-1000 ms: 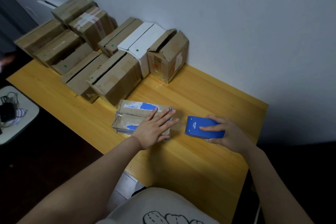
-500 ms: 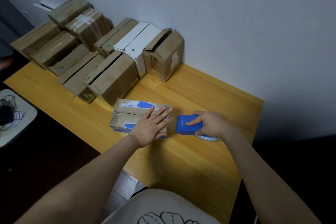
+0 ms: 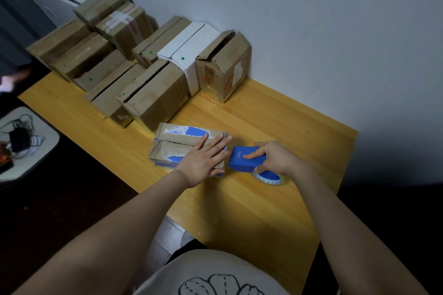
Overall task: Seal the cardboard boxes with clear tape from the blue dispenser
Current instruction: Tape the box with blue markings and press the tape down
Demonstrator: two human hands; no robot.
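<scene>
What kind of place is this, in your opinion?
Probably a small packing corner in a home or office: a wooden table against a plain wall, many cardboard boxes lined along it, and a blue tape dispenser in the right hand.

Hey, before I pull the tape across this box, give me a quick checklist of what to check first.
1. Box steadied: left hand presses flat on the cardboard box: ok.
2. Dispenser gripped: right hand holds the blue dispenser: ok.
3. Flaps closed: they lie flat: ok.
4. Dispenser at the box's right end: close beside it; contact cannot tell.
5. End of the clear tape stuck to the box: cannot tell.
6. Seam path free: left hand covers its right part: not ok.
</scene>
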